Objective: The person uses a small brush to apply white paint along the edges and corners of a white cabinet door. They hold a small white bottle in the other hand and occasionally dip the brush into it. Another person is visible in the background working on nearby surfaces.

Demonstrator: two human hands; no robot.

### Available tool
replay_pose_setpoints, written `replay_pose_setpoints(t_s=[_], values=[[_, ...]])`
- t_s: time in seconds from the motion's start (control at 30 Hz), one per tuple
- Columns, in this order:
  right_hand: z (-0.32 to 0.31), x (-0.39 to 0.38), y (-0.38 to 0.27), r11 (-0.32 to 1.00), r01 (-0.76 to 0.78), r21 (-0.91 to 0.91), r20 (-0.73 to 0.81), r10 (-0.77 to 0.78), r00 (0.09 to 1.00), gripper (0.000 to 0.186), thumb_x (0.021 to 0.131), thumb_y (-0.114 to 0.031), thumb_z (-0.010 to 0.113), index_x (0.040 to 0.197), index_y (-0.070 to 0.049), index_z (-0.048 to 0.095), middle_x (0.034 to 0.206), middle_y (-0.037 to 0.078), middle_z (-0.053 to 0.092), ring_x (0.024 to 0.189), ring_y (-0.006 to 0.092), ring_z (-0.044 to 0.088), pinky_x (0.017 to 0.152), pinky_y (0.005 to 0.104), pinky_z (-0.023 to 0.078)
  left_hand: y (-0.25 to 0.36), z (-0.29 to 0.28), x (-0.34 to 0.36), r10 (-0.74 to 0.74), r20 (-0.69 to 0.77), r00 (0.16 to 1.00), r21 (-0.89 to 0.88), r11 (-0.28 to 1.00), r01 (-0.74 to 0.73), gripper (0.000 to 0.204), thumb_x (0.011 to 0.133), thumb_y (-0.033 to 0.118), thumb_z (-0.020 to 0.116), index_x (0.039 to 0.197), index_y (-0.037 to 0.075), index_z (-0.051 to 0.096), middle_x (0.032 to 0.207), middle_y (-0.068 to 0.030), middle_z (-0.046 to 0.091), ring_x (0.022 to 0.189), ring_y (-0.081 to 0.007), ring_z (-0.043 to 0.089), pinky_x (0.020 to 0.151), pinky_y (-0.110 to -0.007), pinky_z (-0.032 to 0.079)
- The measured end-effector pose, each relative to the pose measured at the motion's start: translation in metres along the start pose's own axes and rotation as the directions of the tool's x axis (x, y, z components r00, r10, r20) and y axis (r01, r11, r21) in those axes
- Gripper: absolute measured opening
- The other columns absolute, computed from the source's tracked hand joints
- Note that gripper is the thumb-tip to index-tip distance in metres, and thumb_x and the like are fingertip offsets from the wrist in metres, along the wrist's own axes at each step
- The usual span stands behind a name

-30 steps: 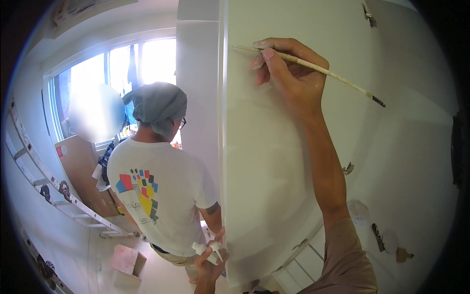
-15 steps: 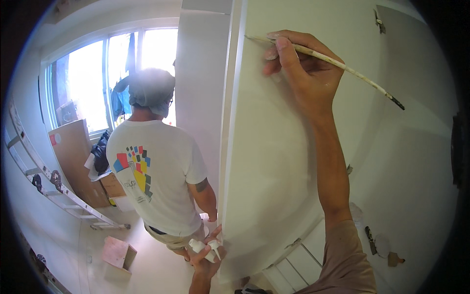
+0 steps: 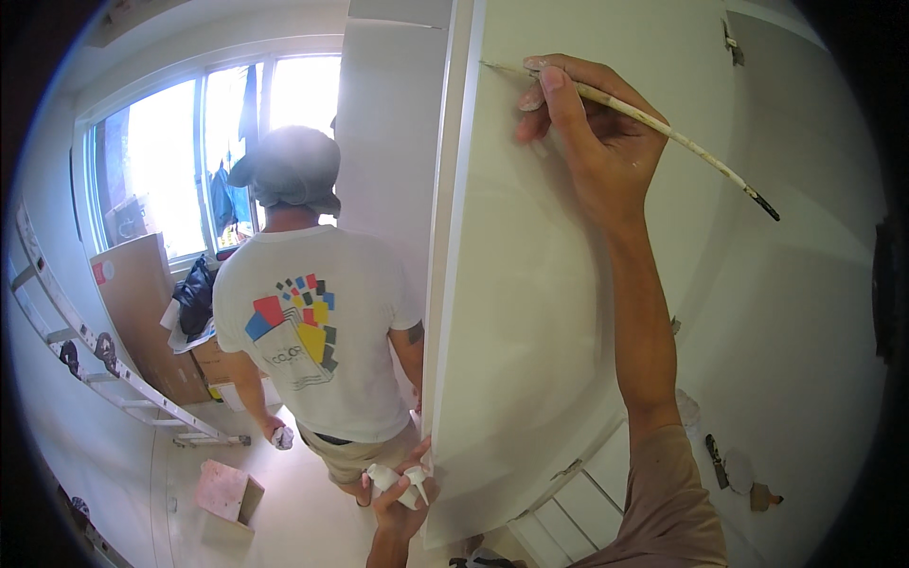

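Observation:
My right hand (image 3: 606, 142) is raised, its fingers pinched round a thin paintbrush (image 3: 705, 156) with a pale, stained handle and a dark end. The brush's fine tip points left, close to the edge of a pale upright panel (image 3: 530, 312); whether it touches cannot be made out. Low in the view, my left hand (image 3: 402, 516) is closed on a small white bottle (image 3: 384, 476), together with a white nozzle-shaped piece (image 3: 416, 476). Fingers of that hand lie beside the panel's edge.
A co-worker in a white printed shirt (image 3: 312, 364) stands just left of the panel, back turned. Further left are an aluminium ladder (image 3: 123, 383), a brown board (image 3: 151, 312) and a wooden box (image 3: 227, 492) on the floor. Hinges (image 3: 733, 45) sit on the panel's right side.
The co-worker has shifted slightly right, and their left arm with something pale in the hand now shows. My right hand and the brush have moved only slightly.

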State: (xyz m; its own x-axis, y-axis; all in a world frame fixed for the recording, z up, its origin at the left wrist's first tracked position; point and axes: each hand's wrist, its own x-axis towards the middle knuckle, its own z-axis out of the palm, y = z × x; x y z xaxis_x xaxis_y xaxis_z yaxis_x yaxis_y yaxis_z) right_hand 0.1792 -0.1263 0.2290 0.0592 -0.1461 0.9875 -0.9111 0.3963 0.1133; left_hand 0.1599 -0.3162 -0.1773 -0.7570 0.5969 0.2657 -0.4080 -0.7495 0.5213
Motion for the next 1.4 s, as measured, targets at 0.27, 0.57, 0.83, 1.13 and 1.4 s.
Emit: replay_pose_setpoints(t_s=[0.27, 0.57, 0.83, 1.13, 1.4], values=[[0.013, -0.014, 0.002, 0.999, -0.013, 0.029, -0.010, 0.014, 1.000, 0.011, 0.090, -0.001, 0.063, 0.097, 0.007, 0.067, 0.078, 0.011, 0.067, 0.066, 0.0147, 0.064, 0.057, 0.0274, 0.057, 0.006, -0.015, -0.010, -0.010, -0.009, 1.000, -0.013, 1.000, 0.010, 0.049, 0.078, 0.032, 0.063, 0.115, 0.001, 0.059, 0.139, -0.0097, 0.045, 0.051, -0.0106, 0.042, 0.055, -0.027, 0.029], [-0.004, -0.019, 0.017, 0.999, -0.050, 0.011, -0.022, 0.050, 0.999, 0.011, 0.090, -0.001, 0.063, 0.096, 0.006, 0.068, 0.076, 0.009, 0.066, 0.065, 0.0141, 0.064, 0.057, 0.0260, 0.056, -0.003, -0.010, 0.007, 0.006, 0.006, 1.000, -0.031, 0.999, -0.005, 0.035, 0.079, 0.027, 0.061, 0.106, 0.004, 0.065, 0.152, -0.0095, 0.034, 0.051, -0.0116, 0.043, 0.055, -0.029, 0.030], [-0.015, -0.023, 0.035, 0.999, -0.040, 0.029, -0.035, 0.041, 0.999, 0.010, 0.089, 0.000, 0.063, 0.095, 0.006, 0.068, 0.075, 0.009, 0.066, 0.063, 0.0138, 0.063, 0.057, 0.0263, 0.056, -0.013, -0.019, 0.022, 0.006, 0.036, 0.999, -0.021, 1.000, -0.006, 0.036, 0.081, 0.027, 0.058, 0.108, 0.005, 0.066, 0.154, -0.0097, 0.030, 0.052, -0.0116, 0.044, 0.056, -0.029, 0.032], [-0.036, -0.023, 0.046, 0.999, -0.029, 0.012, -0.030, 0.030, 0.999, 0.009, 0.090, -0.001, 0.062, 0.094, 0.005, 0.067, 0.074, 0.008, 0.065, 0.062, 0.0125, 0.062, 0.055, 0.0253, 0.054, -0.027, -0.014, 0.037, 0.018, 0.026, 0.999, -0.023, 1.000, -0.018, 0.038, 0.080, 0.027, 0.059, 0.106, 0.001, 0.065, 0.152, -0.0114, 0.032, 0.052, -0.0122, 0.045, 0.055, -0.029, 0.033], [-0.047, -0.026, 0.059, 0.994, 0.104, -0.029, -0.060, -0.106, 0.993, 0.014, 0.092, -0.001, 0.058, 0.100, 0.003, 0.068, 0.082, 0.010, 0.070, 0.064, 0.0116, 0.063, 0.058, 0.0250, 0.052, -0.030, -0.005, 0.046, 0.010, 0.002, 1.000, -0.090, 0.996, -0.010, 0.038, 0.078, 0.023, 0.061, 0.106, -0.002, 0.065, 0.143, -0.0130, 0.040, 0.058, -0.0135, 0.050, 0.058, -0.028, 0.037]])
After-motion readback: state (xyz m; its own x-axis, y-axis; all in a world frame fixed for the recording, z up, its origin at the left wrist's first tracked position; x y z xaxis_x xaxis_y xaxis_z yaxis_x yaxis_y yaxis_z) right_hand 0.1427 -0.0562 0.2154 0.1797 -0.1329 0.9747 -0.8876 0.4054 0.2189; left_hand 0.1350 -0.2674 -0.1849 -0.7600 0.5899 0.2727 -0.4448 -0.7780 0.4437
